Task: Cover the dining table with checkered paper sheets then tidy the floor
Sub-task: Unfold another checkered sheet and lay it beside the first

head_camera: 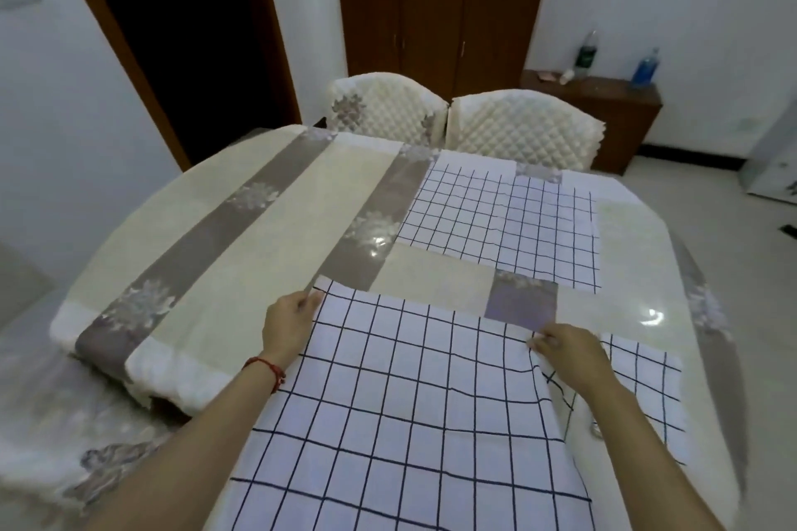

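Sheet (409, 392) on table (241, 228) | left grip (290, 325) pinches far-left corner | right grip (565, 347) pinches far-right edge

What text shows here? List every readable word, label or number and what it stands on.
No text is readable.
Dark bottle on the side cabinet: label too blurred to read.
Blue bottle: label too blurred to read.
Checkered paper sheets: grid lines only, no print.
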